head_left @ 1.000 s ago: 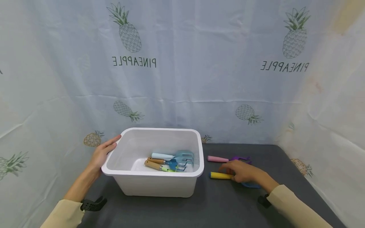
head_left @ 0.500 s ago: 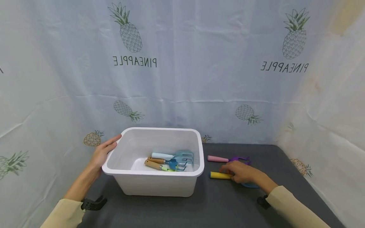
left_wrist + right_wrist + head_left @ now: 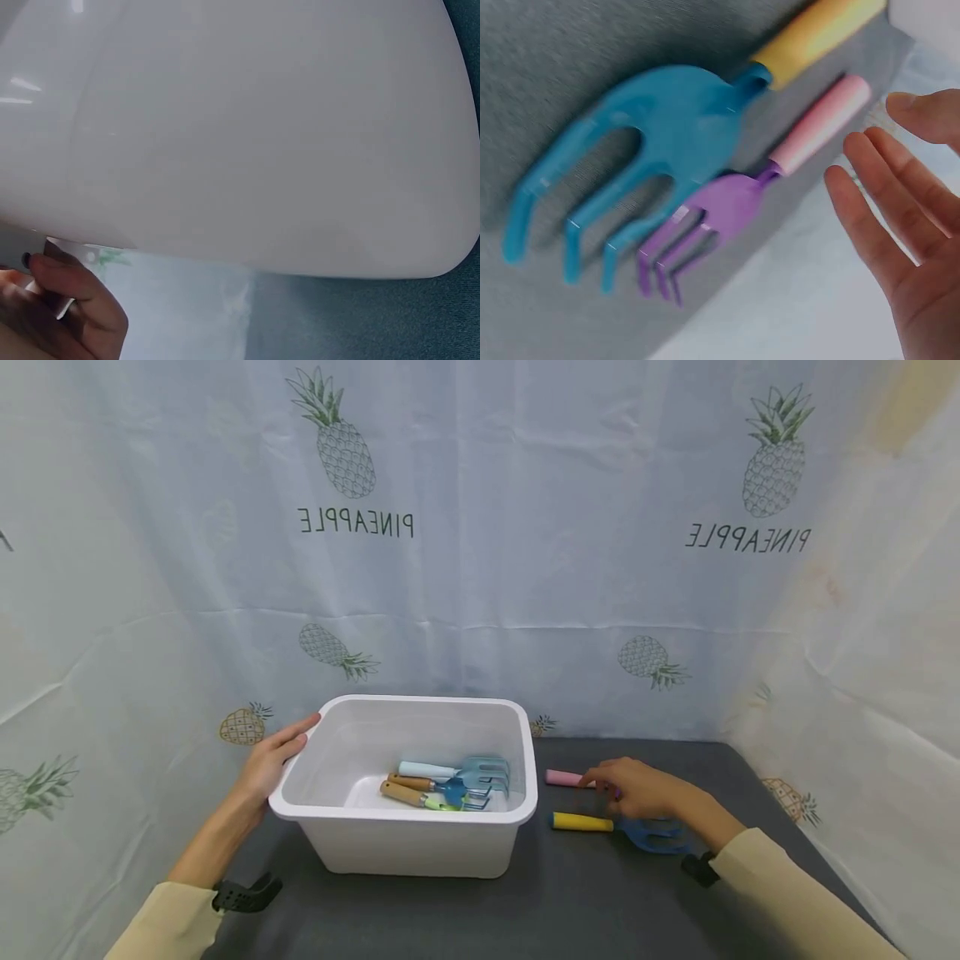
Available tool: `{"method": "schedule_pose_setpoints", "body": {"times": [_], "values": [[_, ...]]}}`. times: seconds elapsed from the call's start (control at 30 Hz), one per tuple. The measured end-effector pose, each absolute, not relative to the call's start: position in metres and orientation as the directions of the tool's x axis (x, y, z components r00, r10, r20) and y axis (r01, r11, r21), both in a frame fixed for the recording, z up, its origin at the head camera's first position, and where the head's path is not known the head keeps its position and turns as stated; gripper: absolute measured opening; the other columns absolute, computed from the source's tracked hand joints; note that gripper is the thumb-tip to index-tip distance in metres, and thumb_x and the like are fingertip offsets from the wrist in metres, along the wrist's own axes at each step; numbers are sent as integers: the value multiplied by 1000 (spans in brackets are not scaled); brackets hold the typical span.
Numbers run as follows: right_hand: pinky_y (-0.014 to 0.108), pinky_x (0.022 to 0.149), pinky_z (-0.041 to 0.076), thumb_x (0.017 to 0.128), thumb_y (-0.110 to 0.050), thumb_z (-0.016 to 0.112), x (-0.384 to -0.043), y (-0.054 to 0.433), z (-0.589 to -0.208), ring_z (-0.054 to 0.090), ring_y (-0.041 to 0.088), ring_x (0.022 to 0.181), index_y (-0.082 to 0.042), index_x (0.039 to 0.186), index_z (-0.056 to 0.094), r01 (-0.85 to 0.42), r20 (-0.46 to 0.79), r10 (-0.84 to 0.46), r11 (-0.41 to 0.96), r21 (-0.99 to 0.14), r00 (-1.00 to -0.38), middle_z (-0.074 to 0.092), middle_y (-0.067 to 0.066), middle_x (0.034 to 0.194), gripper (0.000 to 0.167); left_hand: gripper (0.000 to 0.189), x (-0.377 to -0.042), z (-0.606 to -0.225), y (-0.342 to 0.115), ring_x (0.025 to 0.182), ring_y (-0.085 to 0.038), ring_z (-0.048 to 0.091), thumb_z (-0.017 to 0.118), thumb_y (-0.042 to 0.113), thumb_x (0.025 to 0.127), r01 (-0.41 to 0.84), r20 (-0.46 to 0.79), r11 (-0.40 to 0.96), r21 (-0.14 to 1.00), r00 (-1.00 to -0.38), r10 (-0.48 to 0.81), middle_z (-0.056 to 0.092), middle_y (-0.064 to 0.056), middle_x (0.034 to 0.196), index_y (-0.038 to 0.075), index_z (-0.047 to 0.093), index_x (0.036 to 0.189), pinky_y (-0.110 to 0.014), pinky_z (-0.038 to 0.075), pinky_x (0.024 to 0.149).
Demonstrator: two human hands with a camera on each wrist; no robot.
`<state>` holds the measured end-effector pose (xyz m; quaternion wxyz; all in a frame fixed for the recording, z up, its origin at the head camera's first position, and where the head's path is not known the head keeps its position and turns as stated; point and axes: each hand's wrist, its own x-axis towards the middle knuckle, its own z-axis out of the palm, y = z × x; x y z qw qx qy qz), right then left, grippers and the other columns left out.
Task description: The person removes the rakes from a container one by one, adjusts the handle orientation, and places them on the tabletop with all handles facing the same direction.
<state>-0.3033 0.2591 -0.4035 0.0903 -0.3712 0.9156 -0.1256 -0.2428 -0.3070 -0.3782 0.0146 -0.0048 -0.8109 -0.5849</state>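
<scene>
My left hand [image 3: 272,764] grips the left rim of a white plastic basin [image 3: 405,847]; the left wrist view shows its thumb and fingers [image 3: 90,304] at the rim. Over the table, my right hand [image 3: 637,787] hovers above a small purple hand rake [image 3: 731,206] with a pink handle. Its fingers [image 3: 870,232] are extended and hold nothing in the right wrist view. Nearer the front, a blue hand rake [image 3: 656,837] with a yellow handle lies on the table, tines to the right. From the head view, the right hand partly covers the purple rake.
Inside the basin lie a light blue hand rake [image 3: 480,772] and several wooden-handled garden tools [image 3: 405,793]. The dark table [image 3: 585,893] extends beneath everything. Pale pineapple-print curtains [image 3: 487,568] hang behind and at both sides.
My right hand has left the yellow-handled rake and moved back to the pink-handled one, uncovering the blue head. My left hand and the basin stay put.
</scene>
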Motion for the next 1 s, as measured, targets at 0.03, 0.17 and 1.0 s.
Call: {"method": "schedule_pose_setpoints", "body": {"times": [0.03, 0.17, 1.0], "values": [[28, 73, 55, 85, 4, 65, -304, 259, -400, 60, 7, 86, -20, 129, 69, -656, -74, -701, 695, -294, -710, 70, 1, 111, 50, 56, -243, -378, -307, 100, 19, 56, 37, 35, 113, 19, 23, 321, 947, -1000, -7, 27, -20, 169, 13, 28, 164, -17, 56, 83], [28, 76, 57, 85, 4, 66, -303, 257, -386, 63, 9, 89, -20, 130, 69, -674, -49, -708, 689, -267, -704, 68, -7, 108, 50, 55, -244, -377, -306, 101, 20, 53, 37, 34, 113, 7, 8, 343, 939, -1000, -3, 26, -19, 170, 15, 28, 164, -16, 55, 83], [32, 78, 59, 88, 0, 67, -295, 189, -277, 69, 12, 90, -20, 131, 69, -797, 78, -795, 591, -128, -602, 70, 0, 111, 47, 55, -242, -377, -306, 100, 19, 54, 35, 34, 113, 10, 13, 348, 937, -1000, -8, 27, -20, 169, 15, 28, 164, -17, 56, 82]]}}
